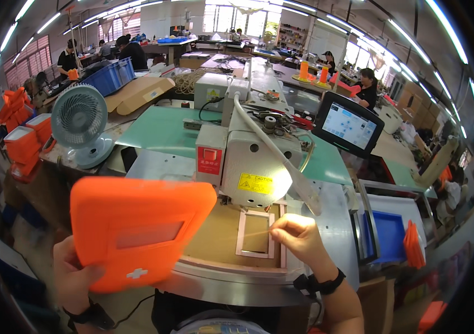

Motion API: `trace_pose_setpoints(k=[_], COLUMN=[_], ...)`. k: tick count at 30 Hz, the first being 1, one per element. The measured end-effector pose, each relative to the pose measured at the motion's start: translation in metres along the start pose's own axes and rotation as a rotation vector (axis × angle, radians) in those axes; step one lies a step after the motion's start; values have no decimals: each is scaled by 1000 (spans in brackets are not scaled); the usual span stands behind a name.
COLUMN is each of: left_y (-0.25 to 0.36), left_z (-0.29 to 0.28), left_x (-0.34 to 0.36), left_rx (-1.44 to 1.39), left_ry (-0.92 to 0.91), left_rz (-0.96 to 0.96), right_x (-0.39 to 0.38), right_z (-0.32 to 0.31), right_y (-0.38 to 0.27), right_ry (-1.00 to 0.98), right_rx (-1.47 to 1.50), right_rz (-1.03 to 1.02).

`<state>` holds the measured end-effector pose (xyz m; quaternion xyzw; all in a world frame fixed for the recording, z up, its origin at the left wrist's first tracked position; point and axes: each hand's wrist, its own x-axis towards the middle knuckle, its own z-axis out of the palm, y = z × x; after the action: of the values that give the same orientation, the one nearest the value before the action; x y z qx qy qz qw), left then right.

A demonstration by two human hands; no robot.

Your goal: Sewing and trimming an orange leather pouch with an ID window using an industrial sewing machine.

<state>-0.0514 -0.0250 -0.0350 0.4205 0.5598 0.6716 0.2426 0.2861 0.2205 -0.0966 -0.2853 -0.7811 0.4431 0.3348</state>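
Containers first: we list a shallow blue plastic tray (388,236) to the right, flat bright orange pieces (413,245) standing at its right side; a deep blue plastic crate (103,78), far left, contents too small to tell; and a broad wooden frame (209,267) on the metal table (331,239), its brown board bearing a smaller pale rectangular frame (241,231). Materials and shapes: we record one bright orange rounded panel (148,203), matt and apparently fabric, with a recessed rectangular window and a small white cross; one pale metal sewing machine head (253,156), blocky, its lamp lit; one round-caged plastic fan (79,114), left; one dark-rimmed screen (349,125), far right of the head. The panel is in the air, left of the machine head and partly in front of the wooden frame. We find the left hand (75,273) gripping its lower left edge, thumb on the face; the right hand (295,231) pinches a fine yellowish strand (253,234) between thumb and forefinger above the smaller frame. Direction: we note the panel's face turned toward the wearer, cross at the near end; the window's long axis runs left to right, rising slightly rightward, and the panel's appears to follow, though its tilt leaves this uncertain.
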Motion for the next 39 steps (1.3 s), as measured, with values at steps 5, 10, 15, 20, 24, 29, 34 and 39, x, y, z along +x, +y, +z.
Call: trace_pose_setpoints(k=[5,10,15,20,24,29,34,39], left_y=[-26,-61,-87,-114,-123,-126,-126,-123], left_z=[15,12,11,-4,-9,-9,-9,-8], left_x=[32,30,24,18,15,13,12,11], left_rx=[-312,-446,-541,-549,-613,-633,-634,-636], left_ry=[-236,-225,-240,-179,-183,-171,-159,-153], left_rz=[-264,-459,-558,-618,-601,-605,-611,-608], right_x=[20,30,35,32,25,19,17,14], right_z=[13,13,19,12,26,36,36,37], right_y=[16,36,49,62,51,39,44,43], right_ry=[282,264,298,206,1,-119,-159,-151], right_rx=[231,340,378,309,272,260,256,248], right_rz=[70,107,116,272,295,392,437,451])
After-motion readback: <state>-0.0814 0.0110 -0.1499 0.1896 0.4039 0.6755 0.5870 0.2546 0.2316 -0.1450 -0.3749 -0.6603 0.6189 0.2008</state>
